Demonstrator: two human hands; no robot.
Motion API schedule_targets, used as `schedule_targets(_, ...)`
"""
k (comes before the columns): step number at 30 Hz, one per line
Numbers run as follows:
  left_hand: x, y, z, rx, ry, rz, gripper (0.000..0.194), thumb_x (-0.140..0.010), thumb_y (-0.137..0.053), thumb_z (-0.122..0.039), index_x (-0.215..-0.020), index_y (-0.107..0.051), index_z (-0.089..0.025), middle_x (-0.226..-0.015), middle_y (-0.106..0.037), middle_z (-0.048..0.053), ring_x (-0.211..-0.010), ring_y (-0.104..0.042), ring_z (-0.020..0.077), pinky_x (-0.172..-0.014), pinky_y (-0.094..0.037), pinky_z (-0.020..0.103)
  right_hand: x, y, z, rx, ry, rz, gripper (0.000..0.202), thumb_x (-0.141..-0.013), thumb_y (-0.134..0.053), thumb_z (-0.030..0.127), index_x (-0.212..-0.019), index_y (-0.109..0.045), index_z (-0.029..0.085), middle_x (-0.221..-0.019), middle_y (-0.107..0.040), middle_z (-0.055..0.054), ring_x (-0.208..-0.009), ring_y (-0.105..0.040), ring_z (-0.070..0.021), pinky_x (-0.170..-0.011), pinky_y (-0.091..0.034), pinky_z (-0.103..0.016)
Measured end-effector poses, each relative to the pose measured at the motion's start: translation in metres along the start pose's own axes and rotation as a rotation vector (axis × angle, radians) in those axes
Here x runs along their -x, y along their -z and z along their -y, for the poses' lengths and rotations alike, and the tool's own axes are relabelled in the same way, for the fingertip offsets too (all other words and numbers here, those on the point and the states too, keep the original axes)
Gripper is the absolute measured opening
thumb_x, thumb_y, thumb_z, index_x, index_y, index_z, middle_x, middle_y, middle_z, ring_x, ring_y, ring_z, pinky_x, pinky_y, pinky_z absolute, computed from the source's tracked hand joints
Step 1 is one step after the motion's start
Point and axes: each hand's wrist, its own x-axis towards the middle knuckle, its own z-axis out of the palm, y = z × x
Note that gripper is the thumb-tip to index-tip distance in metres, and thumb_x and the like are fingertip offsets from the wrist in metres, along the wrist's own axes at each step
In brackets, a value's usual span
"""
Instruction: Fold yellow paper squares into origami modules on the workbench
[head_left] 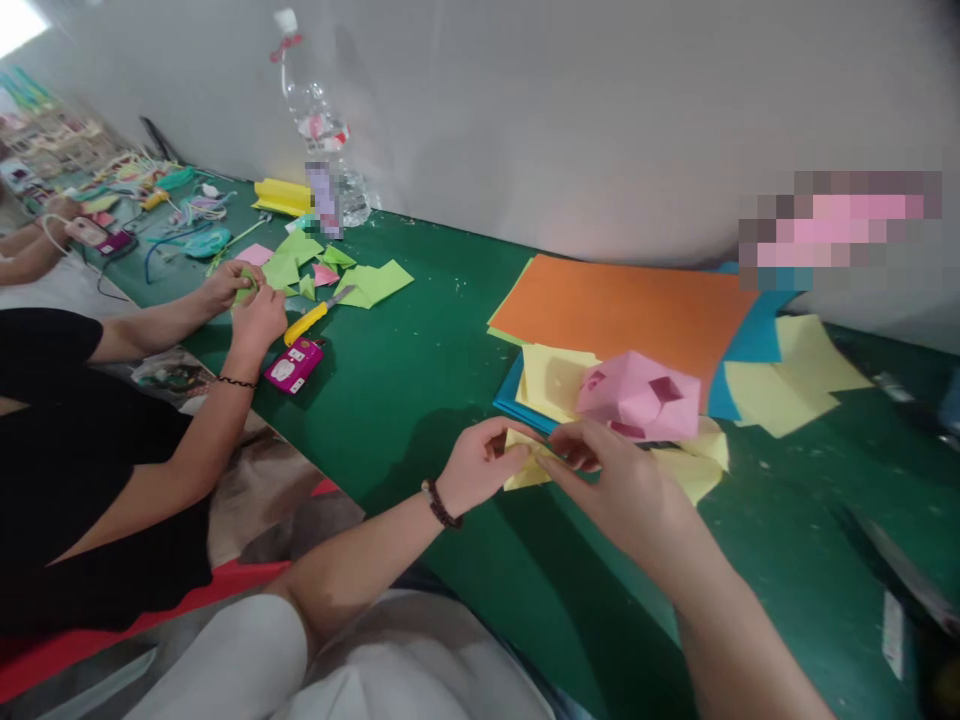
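Note:
Between my two hands is a small piece of yellow paper (529, 470), with creases or folds on it. My left hand (484, 468) pinches its left side, thumb on top. The thumb and fingers of my right hand (619, 480) hold its right edge. Just beyond my hands sits a pink folded-paper shape (637, 392) with dark openings in its faces. Beside it lie pale yellow paper squares (551, 375) on top of a blue item (514, 390). More yellow paper (701, 460) lies partly hidden behind my right hand.
Large orange sheets (622, 305) and blue paper (757, 335) lie by the wall. At left, a co-worker's hands (255, 305) fold green paper near a yellow cutter (306, 325) and a magenta device (295, 365). A plastic bottle (315, 110) stands behind green scraps (382, 283).

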Motion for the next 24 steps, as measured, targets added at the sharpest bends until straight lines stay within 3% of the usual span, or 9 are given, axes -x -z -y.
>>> schedule_targets(4, -0.001, -0.001, 0.000, -0.047, -0.068, -0.033, 0.016, -0.072, -0.061, -0.016, -0.086, -0.067, -0.014, -0.089, -0.069, 0.006, -0.079, -0.061, 0.0165, -0.067, -0.048, 0.025, 0.000, -0.002, -0.003, 0.082, -0.015, 0.021, 0.028, -0.088, -0.049, 0.045, -0.076, -0.059, 0.022, -0.064, -0.065, -0.001, -0.049, -0.058, -0.0133, -0.045, -0.039, -0.023)
schedule_targets(8, -0.002, -0.001, 0.002, -0.067, 0.014, -0.057, 0.023, -0.063, -0.056, -0.006, -0.082, -0.066, -0.014, -0.083, -0.068, 0.004, -0.076, -0.060, 0.0159, -0.066, -0.048, 0.024, 0.002, -0.007, -0.001, 0.169, 0.075, -0.047, 0.026, -0.090, -0.046, 0.038, -0.075, -0.058, 0.022, -0.062, -0.064, 0.000, -0.047, -0.056, -0.0119, -0.044, -0.034, -0.023)
schedule_targets(15, -0.003, 0.001, 0.003, 0.015, 0.114, -0.128, 0.018, -0.061, -0.052, -0.006, -0.072, -0.064, -0.013, -0.073, -0.064, 0.002, -0.068, -0.057, 0.0128, -0.064, -0.047, 0.024, 0.004, -0.018, 0.006, 0.382, 0.339, -0.211, 0.027, -0.093, -0.044, 0.031, -0.070, -0.052, 0.020, -0.051, -0.050, 0.003, -0.041, -0.046, -0.0091, -0.042, -0.025, -0.023)
schedule_targets(21, -0.004, 0.002, 0.003, 0.148, 0.188, -0.091, 0.017, -0.058, -0.061, -0.012, -0.074, -0.068, -0.013, -0.075, -0.065, 0.003, -0.070, -0.058, 0.0133, -0.066, -0.047, 0.025, 0.004, -0.017, 0.010, 0.455, 0.374, -0.282, 0.030, -0.092, -0.046, 0.025, -0.063, -0.049, 0.019, -0.048, -0.045, 0.004, -0.042, -0.044, -0.0089, -0.045, -0.027, -0.024)
schedule_targets(24, -0.005, 0.002, 0.007, 0.321, 0.235, -0.107, 0.015, -0.057, -0.062, -0.014, -0.071, -0.067, -0.012, -0.071, -0.064, 0.003, -0.066, -0.058, 0.0131, -0.066, -0.048, 0.027, 0.003, -0.016, 0.012, 0.401, 0.376, -0.248, 0.025, -0.092, -0.048, 0.025, -0.070, -0.056, 0.018, -0.054, -0.053, 0.003, -0.045, -0.050, -0.0092, -0.045, -0.031, -0.023)
